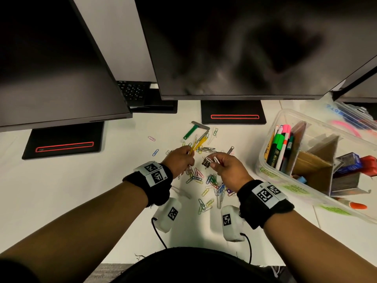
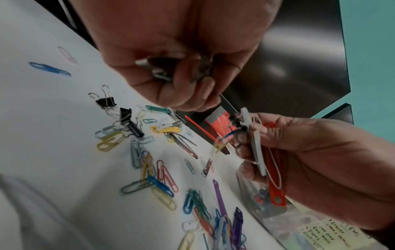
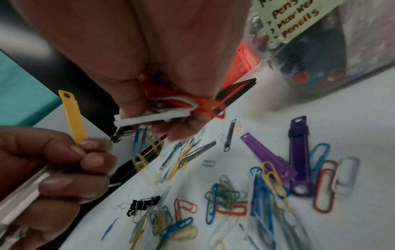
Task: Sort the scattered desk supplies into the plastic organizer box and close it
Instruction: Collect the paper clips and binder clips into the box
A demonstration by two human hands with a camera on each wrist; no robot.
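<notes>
Head view: left hand [image 1: 179,158] grip pinches a yellow fastener strip [image 3: 73,118]; right hand [image 1: 228,166] grip is curled round a red strip [image 3: 205,103], a white strip [image 3: 149,118] and a black binder clip [image 1: 206,161], both above the white surface [image 1: 122,211]. Loose paper clips [image 1: 212,180] lie directly beneath the hands; the open plastic organizer box [image 1: 265,168] sits to the right, just beside the right hand

**Bright clips on a white table**

Paper clips [image 1: 212,180] lie in blue, green, yellow, red and purple across the white table [image 1: 122,201]. Wristbands [image 1: 152,178] are black with black-and-white square codes. Monitor stands [image 1: 63,139] are black, trimmed red.
</notes>
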